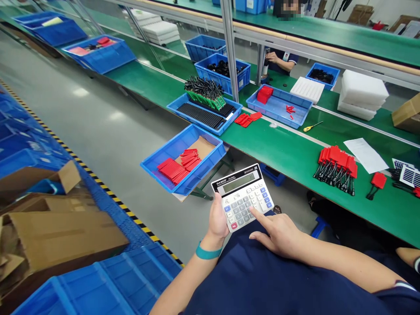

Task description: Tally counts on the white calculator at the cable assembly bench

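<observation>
A white desk calculator (252, 197) with grey, blue and red keys is tilted up in front of my body. My left hand (219, 216) grips it by its left edge, thumb in front, the other fingers hidden behind it; a teal band circles that wrist. With its index finger stretched onto the keypad, my right hand (278, 232) touches a key near the middle. Its thumb stands apart, the other fingers are partly hidden, and it holds nothing. Digits show at the right of the display, too small to read surely.
Beyond the calculator stands a blue tray (151, 162) of red pieces. The green workbench (278, 148) carries a tray of black-wired parts (210, 94), red wired parts (337, 162) and a yellow screwdriver (310, 127). Cardboard boxes (68, 236) lie left. A co-worker's arm (284, 63) shows across the bench.
</observation>
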